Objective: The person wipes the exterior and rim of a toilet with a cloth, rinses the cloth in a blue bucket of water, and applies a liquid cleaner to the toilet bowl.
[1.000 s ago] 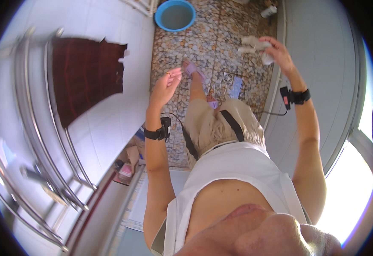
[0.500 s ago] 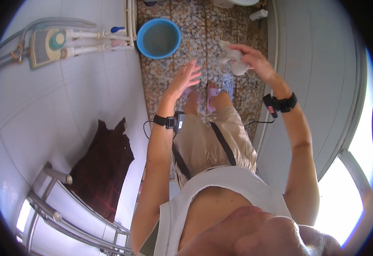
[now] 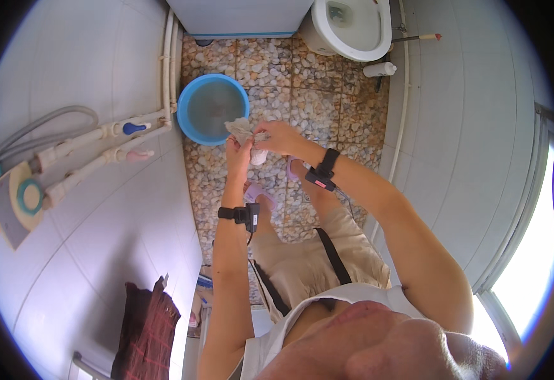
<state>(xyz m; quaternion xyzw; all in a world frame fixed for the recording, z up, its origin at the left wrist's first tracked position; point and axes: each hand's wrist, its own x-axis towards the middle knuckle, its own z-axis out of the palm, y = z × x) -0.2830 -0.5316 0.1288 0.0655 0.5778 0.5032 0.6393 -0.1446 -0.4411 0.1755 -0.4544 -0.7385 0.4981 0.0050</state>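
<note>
A small, crumpled greyish-white cloth [image 3: 239, 129] hangs between my two hands, close to the near right rim of a blue basin [image 3: 182, 118]. My left hand [image 3: 237, 157] grips it from below, fingers closed. From the right, my right hand [image 3: 280, 138] pinches the same cloth. A paler bunched end droops beneath the fingers. Cloudy greyish water fills part of the basin, which stands on the floor. Whether the cloth is one piece or two, I cannot tell.
At the far right stands a toilet [image 3: 353, 54], with a white bottle [image 3: 379, 69] lying near it. Pipes and a water-heater valve [image 3: 20, 199] run along the left wall. Below them hangs a dark red cloth [image 3: 147, 329]. Pebble-patterned tiles [image 3: 315, 114] cover the floor.
My right hand has brought the cloth left to my left hand, which was open and now grips it too. The view has shifted, showing the toilet and more of the far floor.
</note>
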